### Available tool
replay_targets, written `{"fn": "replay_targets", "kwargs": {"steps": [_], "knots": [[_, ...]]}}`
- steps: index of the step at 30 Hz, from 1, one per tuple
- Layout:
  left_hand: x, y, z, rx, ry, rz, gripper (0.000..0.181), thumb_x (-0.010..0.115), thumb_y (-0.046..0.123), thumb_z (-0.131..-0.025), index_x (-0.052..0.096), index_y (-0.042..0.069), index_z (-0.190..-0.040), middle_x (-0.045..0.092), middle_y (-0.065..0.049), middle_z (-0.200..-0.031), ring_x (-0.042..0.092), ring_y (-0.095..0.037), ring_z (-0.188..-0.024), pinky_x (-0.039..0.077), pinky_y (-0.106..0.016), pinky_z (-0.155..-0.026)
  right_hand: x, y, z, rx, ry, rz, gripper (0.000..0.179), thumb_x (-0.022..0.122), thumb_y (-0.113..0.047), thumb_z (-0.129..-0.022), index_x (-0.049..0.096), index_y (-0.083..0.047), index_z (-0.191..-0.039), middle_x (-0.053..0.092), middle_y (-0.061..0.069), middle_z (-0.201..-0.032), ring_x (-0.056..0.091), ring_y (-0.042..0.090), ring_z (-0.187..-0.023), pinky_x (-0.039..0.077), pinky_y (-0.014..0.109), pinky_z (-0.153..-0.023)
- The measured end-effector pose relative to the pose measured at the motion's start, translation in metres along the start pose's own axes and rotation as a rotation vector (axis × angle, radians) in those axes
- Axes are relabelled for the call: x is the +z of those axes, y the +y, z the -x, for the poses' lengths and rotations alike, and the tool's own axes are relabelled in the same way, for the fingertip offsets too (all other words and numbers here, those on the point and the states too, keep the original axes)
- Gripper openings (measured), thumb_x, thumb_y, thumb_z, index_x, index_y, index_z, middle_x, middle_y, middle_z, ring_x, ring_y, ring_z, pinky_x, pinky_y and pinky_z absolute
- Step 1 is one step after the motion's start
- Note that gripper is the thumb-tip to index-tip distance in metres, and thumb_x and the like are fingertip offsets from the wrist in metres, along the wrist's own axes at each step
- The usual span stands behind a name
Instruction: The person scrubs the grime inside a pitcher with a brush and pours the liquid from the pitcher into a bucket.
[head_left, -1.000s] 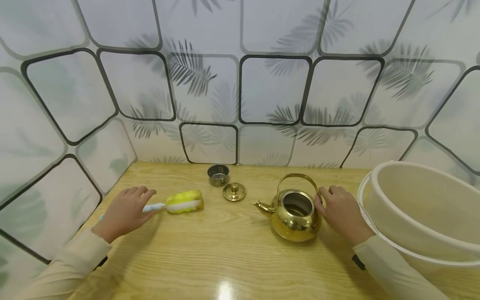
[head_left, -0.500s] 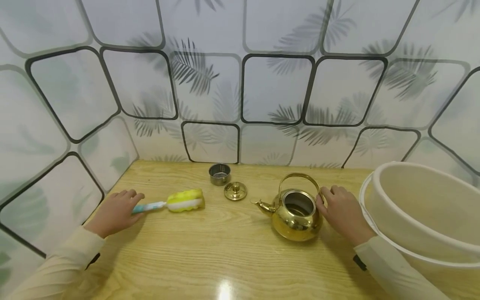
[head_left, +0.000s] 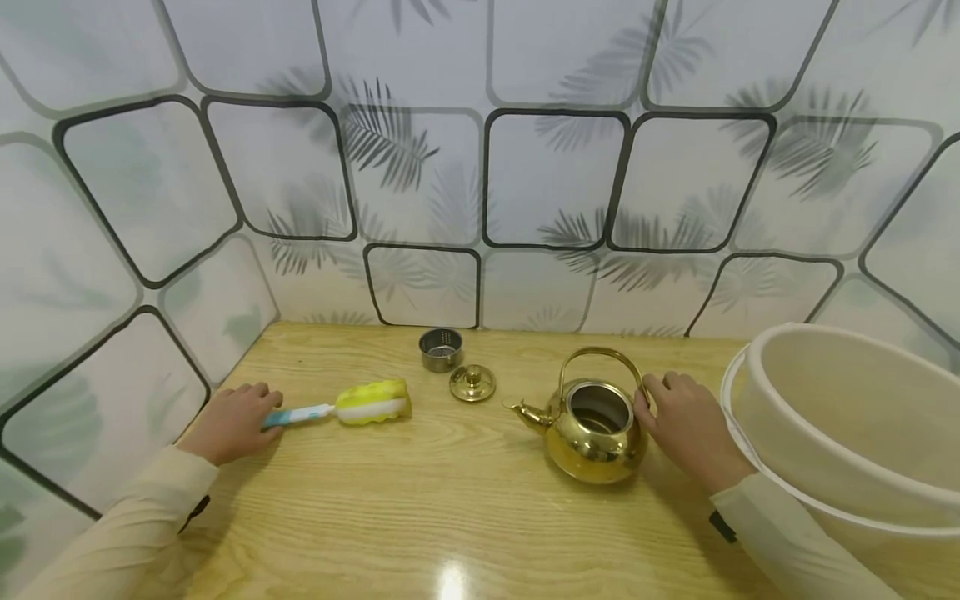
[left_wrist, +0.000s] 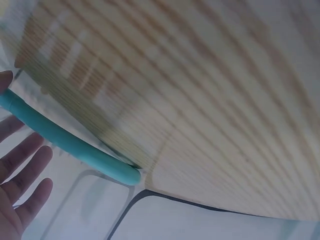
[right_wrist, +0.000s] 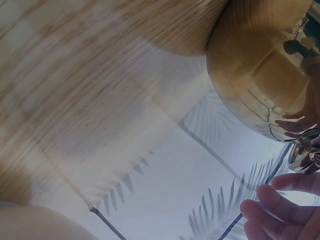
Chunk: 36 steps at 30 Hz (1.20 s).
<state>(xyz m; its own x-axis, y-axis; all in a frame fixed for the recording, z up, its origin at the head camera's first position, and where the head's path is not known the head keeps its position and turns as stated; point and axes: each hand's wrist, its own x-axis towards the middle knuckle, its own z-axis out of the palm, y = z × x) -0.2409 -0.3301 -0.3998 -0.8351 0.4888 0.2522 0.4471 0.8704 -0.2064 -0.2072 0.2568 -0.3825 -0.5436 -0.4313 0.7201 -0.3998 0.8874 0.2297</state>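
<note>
In the head view, my left hand (head_left: 234,421) lies at the left with the handle of a sponge bottle brush (head_left: 372,402) between thumb and fingers. The brush head is yellow and white and rests on the table. Its teal handle (left_wrist: 75,140) shows in the left wrist view, the thumb on one side and the other fingers nearly straight below. My right hand (head_left: 686,429) holds the right end of the raised handle of a shiny brass kettle (head_left: 592,454), which stands lidless, spout to the left. Curled fingers (right_wrist: 280,205) show near the handle's joint in the right wrist view.
A brass lid (head_left: 472,383) and a small metal strainer basket (head_left: 441,350) sit on the wooden table (head_left: 420,517) between brush and kettle. Large cream basins (head_left: 847,433), one inside another, stand at the right. A patterned wall (head_left: 555,183) bounds the back and left.
My left hand has slid left along the brush handle, so more of the handle shows. The brush, kettle and right hand have stayed in place.
</note>
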Motion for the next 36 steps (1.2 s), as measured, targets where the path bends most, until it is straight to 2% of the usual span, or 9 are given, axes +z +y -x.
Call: {"fn": "replay_targets", "kwargs": {"steps": [5,11,28,36], "knots": [[0.0019,0.0023,-0.0017,-0.012,-0.039,0.05,0.022,0.072,0.022,-0.077,0.052,0.014,-0.074,0.042,0.0,-0.068,0.036,-0.012,-0.055,0.031,-0.028,-0.048,-0.0003,0.0,-0.0012,0.006,0.01,-0.007,0.013,0.061,-0.012,-0.073,0.058,-0.001,-0.08,0.049,0.008,-0.06,0.043,0.021,-0.048,0.033,0.028,-0.04],[0.0041,0.0023,-0.0047,-0.03,-0.051,0.054,0.024,0.07,0.02,-0.078,0.048,0.014,-0.069,0.042,0.0,-0.068,0.035,-0.013,-0.055,0.029,-0.028,-0.049,0.0003,0.0003,-0.0022,0.016,0.019,-0.006,0.013,0.061,-0.013,-0.074,0.059,-0.001,-0.079,0.049,0.009,-0.06,0.043,0.021,-0.048,0.033,0.029,-0.04],[0.0056,0.0038,-0.0049,-0.043,-0.053,0.031,0.019,0.064,0.019,-0.078,0.049,0.01,-0.072,0.043,-0.001,-0.066,0.039,-0.015,-0.055,0.032,-0.03,-0.048,0.0006,0.0003,-0.0017,0.014,0.035,-0.017,0.012,0.059,-0.013,-0.075,0.058,-0.002,-0.078,0.048,0.009,-0.058,0.043,0.021,-0.047,0.033,0.029,-0.04],[0.004,0.0061,-0.0028,-0.064,-0.031,0.06,0.018,0.058,0.015,-0.08,0.042,0.01,-0.073,0.039,0.0,-0.064,0.037,-0.014,-0.054,0.03,-0.03,-0.047,-0.0004,-0.0012,-0.0007,0.014,0.037,-0.013,0.012,0.058,-0.013,-0.075,0.058,-0.002,-0.077,0.047,0.008,-0.058,0.042,0.021,-0.047,0.033,0.028,-0.04]]}}
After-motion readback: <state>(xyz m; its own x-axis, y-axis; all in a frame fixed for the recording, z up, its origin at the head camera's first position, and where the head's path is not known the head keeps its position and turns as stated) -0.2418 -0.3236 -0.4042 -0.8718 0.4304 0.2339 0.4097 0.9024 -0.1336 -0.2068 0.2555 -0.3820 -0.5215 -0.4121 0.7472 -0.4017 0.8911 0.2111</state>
